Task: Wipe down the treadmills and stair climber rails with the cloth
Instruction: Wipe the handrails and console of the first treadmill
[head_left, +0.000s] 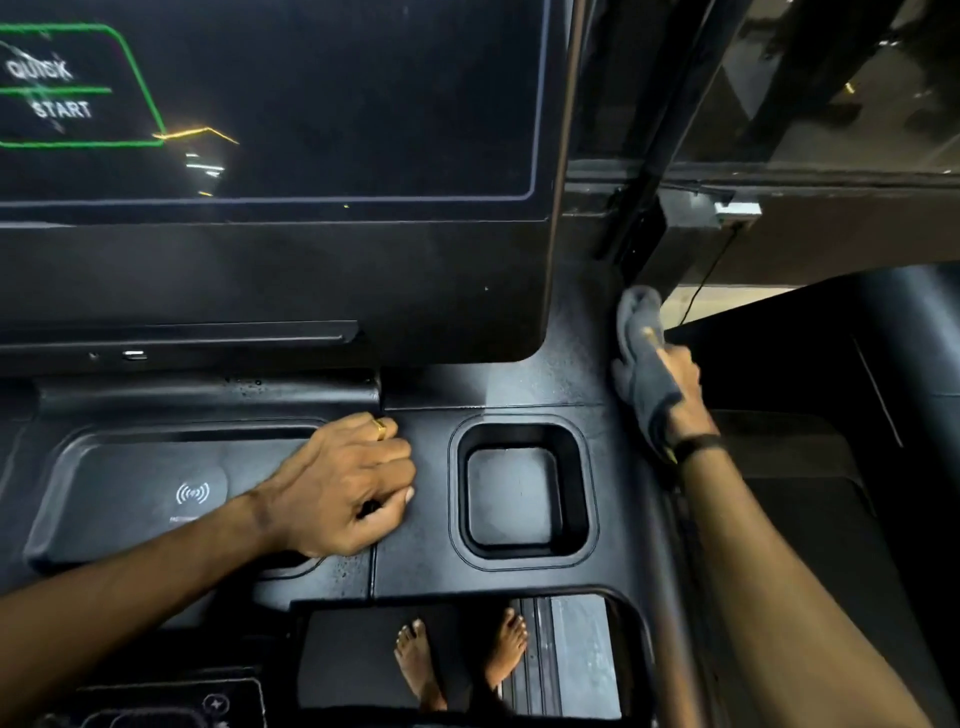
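Note:
I stand on a black treadmill and look down at its console (519, 384). My right hand (680, 395) grips a grey cloth (641, 358) and presses it against the console's right edge, beside the upright frame. My left hand (345, 483) rests on the console deck between the phone tray and the cup holder, its fingers curled under with nothing visible in them. A gold ring sits on one finger.
A dark touchscreen (270, 104) with a green QUICK START button fills the top left. A square cup holder (522, 493) sits right of my left hand, a wireless charging tray (156, 493) to its left. My bare feet (462, 660) stand on the belt below. Another machine (831, 415) stands to the right.

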